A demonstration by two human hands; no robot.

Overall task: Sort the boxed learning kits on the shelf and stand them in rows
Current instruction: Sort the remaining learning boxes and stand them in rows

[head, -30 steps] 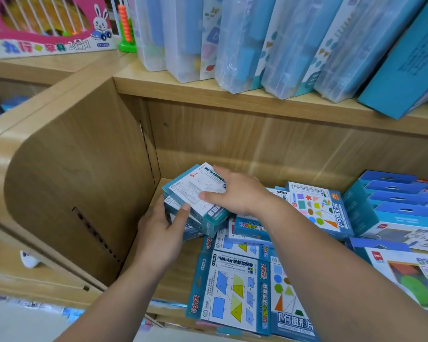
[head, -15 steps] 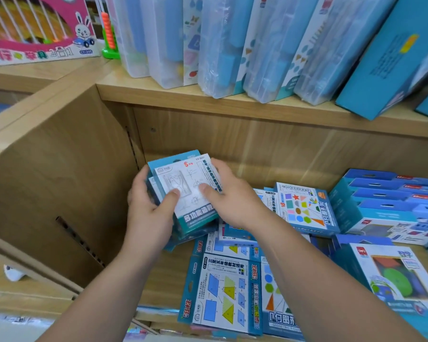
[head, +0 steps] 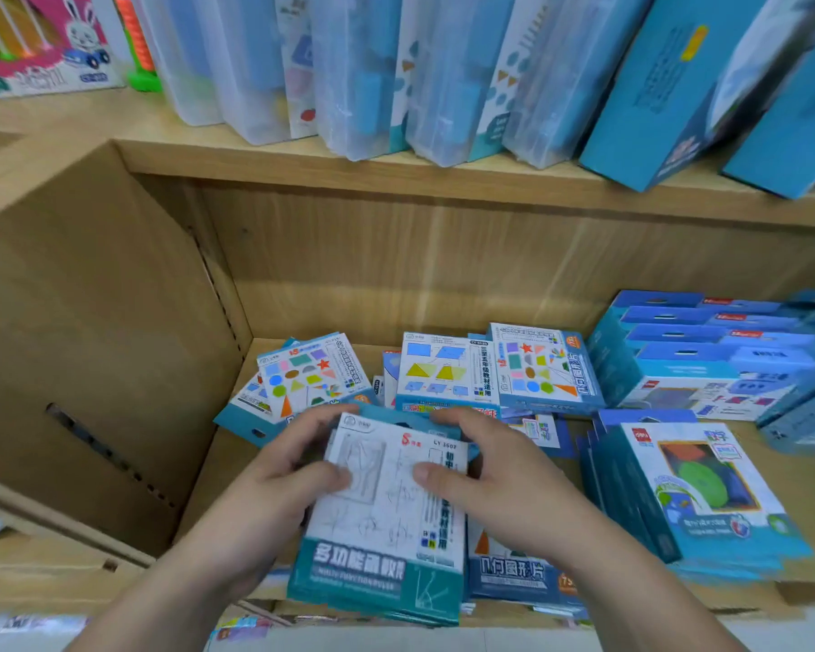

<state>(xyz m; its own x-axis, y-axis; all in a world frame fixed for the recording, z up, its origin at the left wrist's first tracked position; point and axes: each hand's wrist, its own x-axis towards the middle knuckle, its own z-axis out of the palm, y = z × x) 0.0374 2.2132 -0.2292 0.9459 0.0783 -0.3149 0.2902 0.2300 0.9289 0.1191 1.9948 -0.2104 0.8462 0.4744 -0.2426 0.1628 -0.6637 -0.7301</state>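
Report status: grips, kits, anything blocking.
Left grip and right grip both hold teal kit stack. Stack at shelf front, not yet stood. Loose kits lie flat behind, in the way.

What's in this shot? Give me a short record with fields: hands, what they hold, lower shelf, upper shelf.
Left hand: grips the stack of teal kits at its left edge, thumb on the white front
Right hand: grips the same stack at its right edge, thumb on the front
Lower shelf: shape-picture kits lie flat and jumbled; blue boxes are lined up at right rear
Upper shelf: clear cases stand side by side, leaning slightly
Sorting: unfinished
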